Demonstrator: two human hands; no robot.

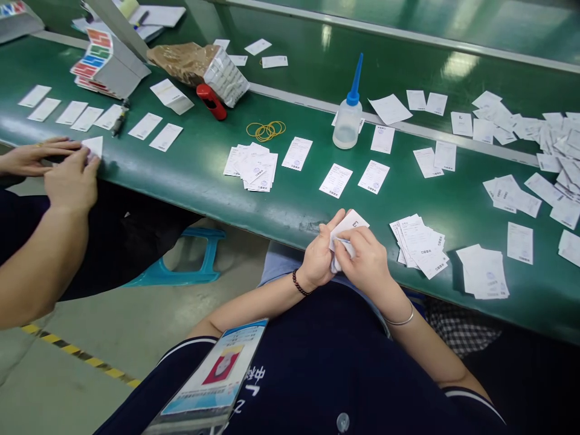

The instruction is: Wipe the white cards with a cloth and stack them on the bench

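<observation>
Some white papers (pixel 352 222) sit in our grip at the near edge of the table (pixel 203 181): our left hand (pixel 318 257) cradles them, our right hand (pixel 367 258) pinches their near side; light pressure and squared edges should serve us best.

Left hand (pixel 318 257) kinda cupped, its forearm (pixel 254 301) angled toward 2 o'clock. Right hand (pixel 365 260)'s pinching right up against it, that forearm (pixel 419 332) at roughly 10:30.
</observation>
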